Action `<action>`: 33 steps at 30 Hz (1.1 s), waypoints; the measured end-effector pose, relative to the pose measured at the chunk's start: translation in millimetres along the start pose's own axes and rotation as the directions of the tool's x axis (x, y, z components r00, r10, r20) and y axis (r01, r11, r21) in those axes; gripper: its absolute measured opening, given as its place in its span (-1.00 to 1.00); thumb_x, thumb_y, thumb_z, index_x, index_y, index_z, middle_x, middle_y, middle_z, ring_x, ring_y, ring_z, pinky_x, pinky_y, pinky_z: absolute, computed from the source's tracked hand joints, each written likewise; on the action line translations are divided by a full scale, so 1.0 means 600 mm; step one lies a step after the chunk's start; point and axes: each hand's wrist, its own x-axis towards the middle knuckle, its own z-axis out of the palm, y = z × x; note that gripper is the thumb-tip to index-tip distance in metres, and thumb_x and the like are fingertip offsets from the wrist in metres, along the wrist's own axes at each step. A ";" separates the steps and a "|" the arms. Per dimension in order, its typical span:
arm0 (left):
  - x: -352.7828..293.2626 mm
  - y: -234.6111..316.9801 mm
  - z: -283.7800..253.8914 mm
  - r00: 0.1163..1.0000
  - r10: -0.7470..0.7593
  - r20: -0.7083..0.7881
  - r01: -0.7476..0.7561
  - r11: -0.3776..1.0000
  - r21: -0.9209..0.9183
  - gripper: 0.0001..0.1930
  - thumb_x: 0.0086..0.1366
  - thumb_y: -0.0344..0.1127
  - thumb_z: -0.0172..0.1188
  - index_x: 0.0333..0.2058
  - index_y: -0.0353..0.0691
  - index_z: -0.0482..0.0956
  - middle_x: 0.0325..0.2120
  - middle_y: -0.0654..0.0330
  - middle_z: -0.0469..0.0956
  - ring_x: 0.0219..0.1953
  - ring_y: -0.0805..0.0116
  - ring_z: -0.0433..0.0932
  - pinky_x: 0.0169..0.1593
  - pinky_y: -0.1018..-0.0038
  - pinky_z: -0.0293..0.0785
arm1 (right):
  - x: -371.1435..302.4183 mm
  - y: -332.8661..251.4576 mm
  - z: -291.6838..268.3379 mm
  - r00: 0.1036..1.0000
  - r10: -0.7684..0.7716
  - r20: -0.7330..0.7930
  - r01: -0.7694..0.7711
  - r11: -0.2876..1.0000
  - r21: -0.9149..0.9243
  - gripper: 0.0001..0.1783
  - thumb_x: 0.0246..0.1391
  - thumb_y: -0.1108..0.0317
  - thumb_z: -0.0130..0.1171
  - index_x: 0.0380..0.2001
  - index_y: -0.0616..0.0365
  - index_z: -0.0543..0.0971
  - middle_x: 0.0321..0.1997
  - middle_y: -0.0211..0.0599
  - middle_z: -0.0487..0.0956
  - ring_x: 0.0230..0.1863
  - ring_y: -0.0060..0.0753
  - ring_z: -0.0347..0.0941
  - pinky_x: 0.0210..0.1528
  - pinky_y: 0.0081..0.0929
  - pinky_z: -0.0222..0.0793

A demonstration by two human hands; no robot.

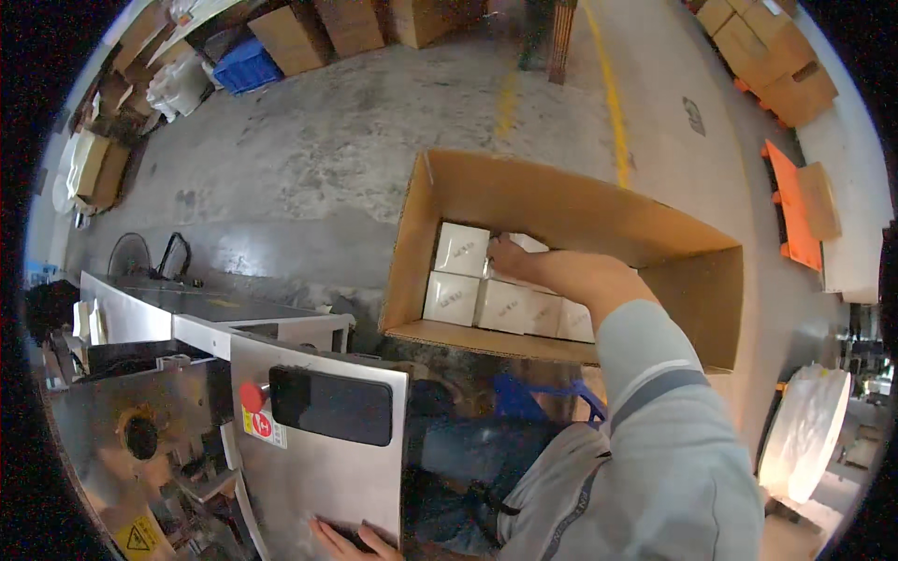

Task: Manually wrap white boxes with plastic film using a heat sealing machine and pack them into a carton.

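A large open cardboard carton (580, 192) stands ahead and to the right, with several small white boxes (452, 297) packed along its left and near sides. My right arm reaches across into the carton. There, my right hand (510, 259) has its fingers bent over a white box (529, 243) beside the far-left one; part of that box is hidden under the hand. My left hand (354, 544) lies on the bare metal panel (327, 481) at the lower edge, fingers stretched out and nothing in them. A black phone (331, 405) rests on the same panel, farther from me.
Next to the phone, a red knob (252, 395) sticks up from the machine. A blue plastic stool-like object (521, 397) shows below the carton. Farther off are a blue crate (246, 65), brown cartons (288, 39) and an orange pallet or cart (790, 201).
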 end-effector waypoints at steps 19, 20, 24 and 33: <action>-0.012 0.016 -0.016 0.998 0.011 -0.064 0.003 0.974 0.227 -0.34 0.41 0.02 0.03 0.20 -0.51 0.35 0.17 -0.37 0.32 0.23 -0.36 0.28 0.31 -0.12 0.14 | -0.147 0.060 -0.124 0.686 0.271 0.676 -0.553 -0.409 0.725 -0.37 0.06 -0.05 0.31 -0.11 0.37 0.48 -0.41 0.00 0.60 -0.42 -0.18 0.61 -0.37 -0.25 0.55; -0.008 0.017 -0.013 0.997 0.042 -0.060 -0.029 0.977 0.211 -0.36 0.41 0.01 0.04 0.20 -0.50 0.36 0.16 -0.36 0.34 0.22 -0.35 0.29 0.31 -0.11 0.15 | -0.138 0.042 -0.065 0.676 0.218 0.704 -0.508 -0.554 0.659 -0.46 0.11 0.04 0.30 -0.17 0.39 0.50 -0.45 -0.06 0.59 -0.49 -0.24 0.59 -0.48 -0.29 0.54; -0.006 0.008 -0.008 0.997 0.061 -0.042 -0.050 0.973 0.224 -0.37 0.42 0.01 0.03 0.20 -0.49 0.36 0.17 -0.34 0.34 0.21 -0.34 0.30 0.30 -0.10 0.17 | -0.102 0.007 -0.005 0.707 0.140 0.694 -0.456 -0.659 0.598 -0.66 0.16 0.20 0.23 -0.31 0.34 0.52 -0.48 -0.17 0.56 -0.52 -0.37 0.56 -0.50 -0.45 0.58; -0.007 0.011 -0.014 1.000 0.003 -0.031 0.001 0.988 0.156 -0.34 0.44 0.03 -0.03 0.25 -0.48 0.29 0.22 -0.33 0.28 0.26 -0.32 0.26 0.32 -0.09 0.13 | -0.168 -0.127 -0.115 0.743 -0.431 0.512 -0.613 -0.745 0.263 -0.47 -0.03 -0.22 0.41 -0.55 -0.02 0.46 -0.59 -0.59 0.33 -0.50 -0.64 0.29 -0.27 -0.49 0.44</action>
